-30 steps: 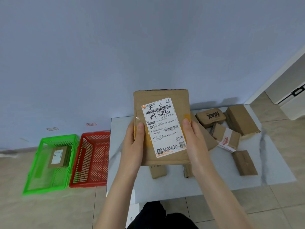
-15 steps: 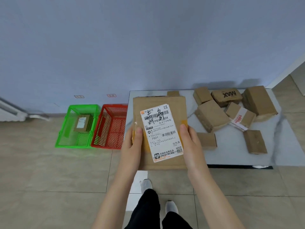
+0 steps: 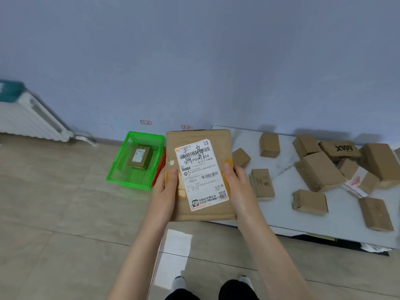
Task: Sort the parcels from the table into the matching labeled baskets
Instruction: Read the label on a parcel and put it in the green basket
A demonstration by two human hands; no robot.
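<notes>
Parcel (image 3: 201, 169) gripped from both sides
Left hand (image 3: 165, 191) and right hand (image 3: 238, 185) clasp its edges; green basket (image 3: 129, 184) at ten o'clock, table (image 3: 281, 213) at three o'clock.

White radiator (image 3: 32, 118) against wall

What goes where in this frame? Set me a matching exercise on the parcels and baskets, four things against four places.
Things:
1. large brown cardboard parcel with white shipping label
2. small brown labelled parcel
3. brown cardboard box printed MAX
4. red plastic basket

Places:
A. on the white table
B. inside the green plastic basket
C. held between the left hand and right hand
D. on the floor, mostly hidden behind the held parcel

Pairs: 1-C, 2-B, 3-A, 4-D
</notes>
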